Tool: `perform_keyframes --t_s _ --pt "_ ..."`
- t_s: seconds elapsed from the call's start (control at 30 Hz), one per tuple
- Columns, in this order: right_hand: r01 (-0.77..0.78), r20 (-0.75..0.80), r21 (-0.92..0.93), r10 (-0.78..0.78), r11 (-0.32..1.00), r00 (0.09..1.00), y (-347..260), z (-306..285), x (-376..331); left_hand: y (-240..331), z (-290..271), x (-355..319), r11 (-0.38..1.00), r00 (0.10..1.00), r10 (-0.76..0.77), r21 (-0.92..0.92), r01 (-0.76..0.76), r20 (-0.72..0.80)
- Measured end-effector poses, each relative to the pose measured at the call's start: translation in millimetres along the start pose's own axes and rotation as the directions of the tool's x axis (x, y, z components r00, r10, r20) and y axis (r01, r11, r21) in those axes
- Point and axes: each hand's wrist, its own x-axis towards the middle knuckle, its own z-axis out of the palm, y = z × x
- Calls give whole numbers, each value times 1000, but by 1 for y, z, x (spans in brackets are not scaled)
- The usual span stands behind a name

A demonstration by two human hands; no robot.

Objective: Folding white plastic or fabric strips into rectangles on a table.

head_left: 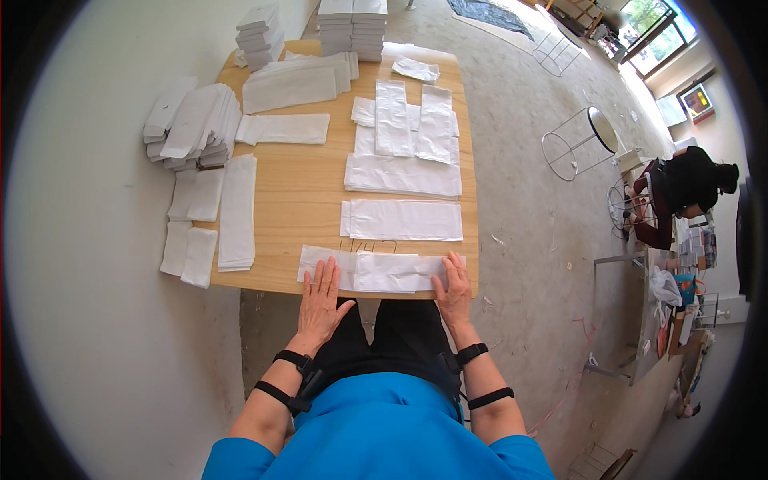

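Note:
White paper bags (384, 273), long and flat, lie overlapped along the near edge of the wooden table (296, 184). My left hand (322, 296) rests flat on their left part, its fingers stretched out and the thumb apart. At their right end is my right hand (453, 286), its fingers bent over the paper's edge; whether they pinch it is unclear. Just beyond lies another flat white stack (404, 220). Farther back, two upright white strips (391, 118) lie across a wider pile (402, 174).
Folded white stacks (192, 124) line the table's left side by the wall (104, 200). Tall white piles (350, 30) stand at the far edge. To the right are a round stool (602, 130), a seated person (684, 188) and a cluttered worktable (652, 320).

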Motion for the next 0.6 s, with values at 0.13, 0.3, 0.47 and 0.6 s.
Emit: perform_keyframes --t_s 0.13,0.3,0.47,0.6 --pt "-11 19 6 11 1000 1000 2 -1 1 1 0 0 1000 1000 -2 -3 2 -3" --pt "-11 23 -7 11 1000 1000 0 -5 3 2 -3 2 1000 1000 5 -11 -5 2" --pt "72 -117 -127 -87 989 989 -37 -17 9 4 -23 -2 999 979 -33 2 34 -199" --pt "-191 141 392 146 900 979 -78 0 9 -13 -22 5 904 860 -356 -368 218 -365"
